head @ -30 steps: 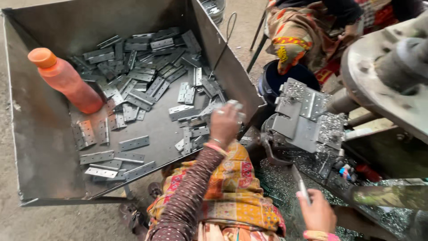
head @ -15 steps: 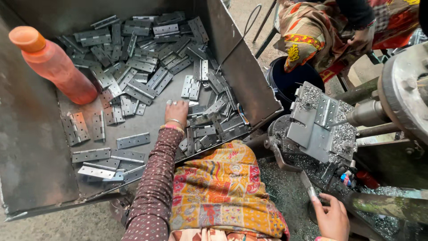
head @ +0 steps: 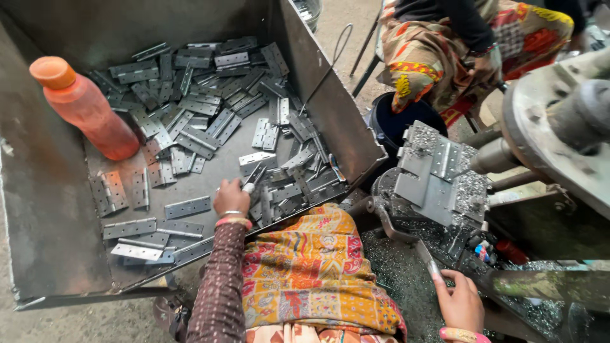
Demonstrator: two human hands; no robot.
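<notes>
Where hinges (head: 190, 133) pile, flat grey steel.

hinges (head: 197, 136) lie in the tray (head: 51, 216) with a bottle (head: 86, 108) at left; the drill jig (head: 435, 174) stands right of it.

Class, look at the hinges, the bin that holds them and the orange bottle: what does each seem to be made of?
Hinges: bare grey metal, probably steel, with a dull sheen and punched holes. Bin: sheet metal, dark and stained, with thin flat walls. Orange bottle: likely plastic, slightly translucent, with a matching cap. The left hand touches the hinges.
</notes>
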